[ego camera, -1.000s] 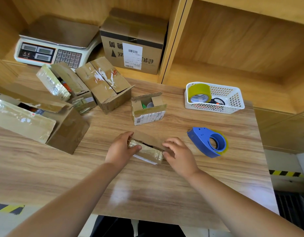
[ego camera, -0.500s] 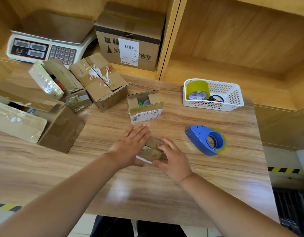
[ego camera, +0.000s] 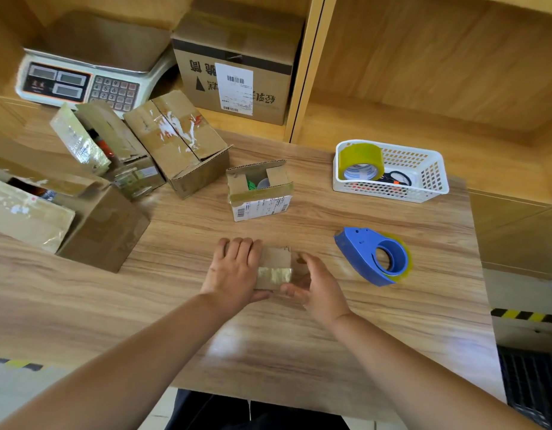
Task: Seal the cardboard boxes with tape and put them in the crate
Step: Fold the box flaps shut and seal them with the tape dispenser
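A small cardboard box [ego camera: 276,268] lies flat on the wooden surface [ego camera: 268,336], held between both hands. The left hand [ego camera: 234,271] lies palm-down over the box's left part, its fingers [ego camera: 242,248] stretched flat and together, pointing away from the person, the thumb tucked against the near edge. The right hand [ego camera: 318,287] cups the box's right end with fingers loosely curled, touching the cardboard; neither hand is clenched. A strip of shiny tape [ego camera: 274,274] runs across the uncovered middle of the box.

Just to the right, apart from the right hand, a blue tape dispenser [ego camera: 374,256] rests on its side. Beyond the hands stands a small open box [ego camera: 259,190] with its flaps up and a label on its front. Farther right sits a white basket [ego camera: 423,190] holding a roll of yellowish tape [ego camera: 361,159] and scissors [ego camera: 398,178]. To the left, several larger boxes [ego camera: 178,141] crowd together, some open, well apart from the hands. A weighing scale [ego camera: 82,82] and a labelled carton [ego camera: 237,63] stand on the shelf behind.
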